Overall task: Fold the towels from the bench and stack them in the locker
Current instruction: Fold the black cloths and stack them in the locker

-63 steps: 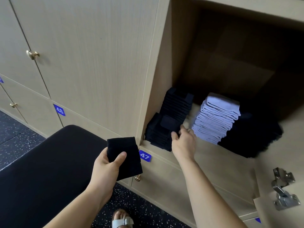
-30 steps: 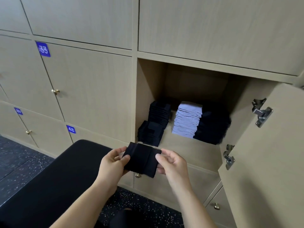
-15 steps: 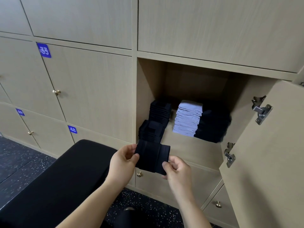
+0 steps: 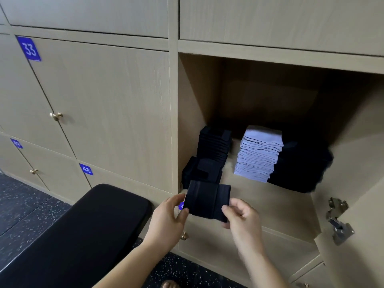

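A small folded black towel (image 4: 205, 201) is held in the air just in front of the open locker (image 4: 270, 200). My left hand (image 4: 166, 219) pinches its left edge and my right hand (image 4: 242, 217) pinches its right edge. Inside the locker stand a low stack of black towels (image 4: 204, 170) at the front left, a taller black stack (image 4: 214, 145) behind it, a stack of pale lilac towels (image 4: 258, 153) in the middle and a dark pile (image 4: 301, 165) at the right. The black padded bench (image 4: 72, 235) lies below left.
The locker's door (image 4: 357, 204) stands open at the right, its metal hinges (image 4: 338, 221) sticking out. Shut locker doors with brass knobs (image 4: 56, 116) fill the wall to the left. The floor (image 4: 22, 208) is dark and speckled.
My right hand left the stack in the locker and took hold of the towel's right edge. Both hands have since carried the towel up and closer to the locker's opening.
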{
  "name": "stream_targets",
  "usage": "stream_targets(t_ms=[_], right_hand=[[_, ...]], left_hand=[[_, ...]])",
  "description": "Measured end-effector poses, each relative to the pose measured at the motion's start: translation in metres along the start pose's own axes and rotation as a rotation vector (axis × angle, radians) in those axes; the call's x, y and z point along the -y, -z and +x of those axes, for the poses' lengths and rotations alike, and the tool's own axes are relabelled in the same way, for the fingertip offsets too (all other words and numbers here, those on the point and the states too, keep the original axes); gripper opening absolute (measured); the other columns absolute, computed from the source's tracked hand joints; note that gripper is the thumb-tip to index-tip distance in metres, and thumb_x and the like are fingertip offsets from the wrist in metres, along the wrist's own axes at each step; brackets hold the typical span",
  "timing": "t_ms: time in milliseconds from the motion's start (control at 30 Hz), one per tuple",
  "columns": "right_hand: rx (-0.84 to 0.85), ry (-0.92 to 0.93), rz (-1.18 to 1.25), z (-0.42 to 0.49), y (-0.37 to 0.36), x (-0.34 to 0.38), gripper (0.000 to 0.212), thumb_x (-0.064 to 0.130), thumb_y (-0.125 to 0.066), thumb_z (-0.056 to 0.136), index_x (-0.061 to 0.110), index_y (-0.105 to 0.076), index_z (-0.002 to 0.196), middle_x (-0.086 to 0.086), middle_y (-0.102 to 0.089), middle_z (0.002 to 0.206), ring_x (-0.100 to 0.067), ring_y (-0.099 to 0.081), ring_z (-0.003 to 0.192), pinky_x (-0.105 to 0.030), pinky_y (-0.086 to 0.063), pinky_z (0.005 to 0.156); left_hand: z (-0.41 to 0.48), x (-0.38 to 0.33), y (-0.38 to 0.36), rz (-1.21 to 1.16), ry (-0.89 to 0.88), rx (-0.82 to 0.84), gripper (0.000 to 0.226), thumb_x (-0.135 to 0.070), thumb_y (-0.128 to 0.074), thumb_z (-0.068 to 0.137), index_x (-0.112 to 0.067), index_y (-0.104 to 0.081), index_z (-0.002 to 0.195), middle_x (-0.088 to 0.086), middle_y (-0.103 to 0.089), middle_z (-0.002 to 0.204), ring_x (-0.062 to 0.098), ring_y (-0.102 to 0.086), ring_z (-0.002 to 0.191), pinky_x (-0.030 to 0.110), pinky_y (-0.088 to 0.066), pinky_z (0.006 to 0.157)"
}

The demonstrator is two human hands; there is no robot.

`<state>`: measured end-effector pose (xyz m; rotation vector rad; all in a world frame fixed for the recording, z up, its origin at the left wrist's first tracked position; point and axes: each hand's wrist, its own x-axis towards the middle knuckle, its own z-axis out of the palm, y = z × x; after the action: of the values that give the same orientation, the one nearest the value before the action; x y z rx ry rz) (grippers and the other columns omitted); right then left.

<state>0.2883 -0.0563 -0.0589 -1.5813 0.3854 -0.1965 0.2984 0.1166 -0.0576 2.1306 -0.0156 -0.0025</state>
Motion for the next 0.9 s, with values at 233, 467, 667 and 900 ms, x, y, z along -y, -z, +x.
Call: stream_targets(t_ms=[233,467,667,900], right_hand=[[-0.126,-0.042,0.166,0.088,-0.022,0.028,0.024,-0.001,-0.064,0.087,0.000,-0.065,0.111,-0.008,-0.061,0.088,-0.009,-0.054,0.061,-0.015,-0.049,0.046],[-0.071,-0.119,0.092,0.118,-0.043,0.021,0.022,-0.002,-0.060,0.089,-0.001,-0.065,0.111,-0.010,-0.064,0.094,-0.013,-0.057,0.064,-0.014,-0.050,0.045],[-0.077,-0.145,0.087,0.125,-0.048,0.011,0.025,-0.002,-0.060,0.089,0.000,-0.063,0.114,-0.014,-0.067,0.105,-0.029,-0.069,0.083,-0.015,-0.049,0.045],[-0.112,0.077,-0.515,0.131,-0.047,-0.001,0.029,0.020,-0.062,0.089,0.013,-0.065,0.118,-0.002,-0.068,0.107,-0.018,-0.066,0.086,-0.029,-0.053,0.071]], left_hand=[[0.039,0.013,-0.011,0.089,-0.037,0.017,0.048,-0.026,-0.055,0.099,-0.029,-0.043,0.146,-0.014,-0.048,0.144,0.006,-0.045,0.132,0.017,-0.032,0.104],[0.044,0.027,-0.019,0.121,-0.038,0.069,0.049,-0.026,-0.055,0.099,-0.030,-0.041,0.146,-0.014,-0.044,0.147,-0.002,-0.051,0.115,0.000,-0.034,0.090],[0.047,0.030,-0.024,0.104,-0.034,0.081,0.050,-0.027,-0.053,0.100,-0.028,-0.039,0.148,-0.012,-0.043,0.147,-0.013,-0.046,0.070,-0.007,-0.035,0.059],[0.048,0.033,-0.027,0.160,-0.051,0.078,0.052,-0.029,-0.054,0.099,-0.029,-0.037,0.148,-0.015,-0.041,0.149,0.003,-0.039,0.136,0.011,-0.026,0.102]])
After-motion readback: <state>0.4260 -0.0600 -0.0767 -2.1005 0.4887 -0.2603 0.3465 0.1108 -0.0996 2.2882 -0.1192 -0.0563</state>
